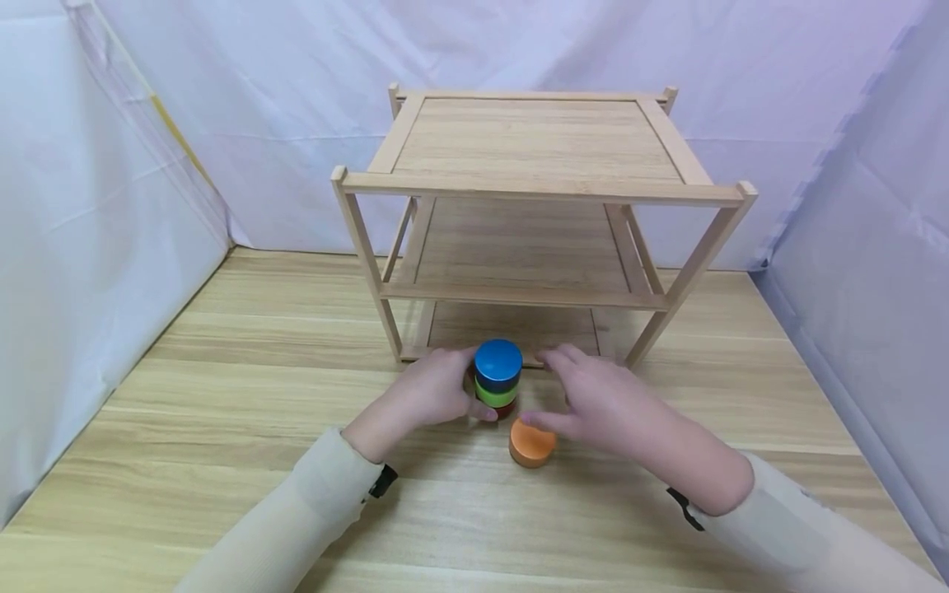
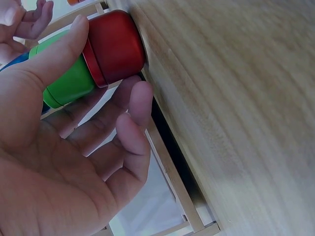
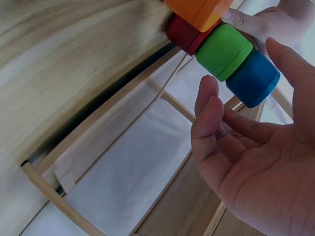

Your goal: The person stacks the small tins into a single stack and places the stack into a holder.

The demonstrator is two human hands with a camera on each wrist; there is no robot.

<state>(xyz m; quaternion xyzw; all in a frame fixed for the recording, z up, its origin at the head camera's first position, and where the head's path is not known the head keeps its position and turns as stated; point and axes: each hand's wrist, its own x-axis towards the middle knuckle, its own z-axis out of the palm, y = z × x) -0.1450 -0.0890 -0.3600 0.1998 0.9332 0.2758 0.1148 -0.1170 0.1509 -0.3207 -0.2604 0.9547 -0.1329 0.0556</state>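
A stack of small round lidded canisters stands on the table at the front of the rack: blue (image 1: 498, 361) on top, green (image 1: 495, 397) in the middle, red (image 2: 118, 46) at the bottom. My left hand (image 1: 436, 387) holds the stack low from the left, its thumb across the green and red canisters and its fingers round the far side. An orange canister (image 1: 532, 445) sits alone just in front of the stack. To the right, my right hand (image 1: 596, 395) holds nothing; its fingers are spread and slightly bent, with the thumb over the orange canister's edge in the head view.
A three-level wooden rack (image 1: 541, 189) stands right behind the canisters, its bare lowest shelf (image 1: 511, 325) close to the tabletop. White cloth (image 1: 296, 99) hangs behind it and along both sides. The wood-grain table (image 1: 245, 395) extends round the rack.
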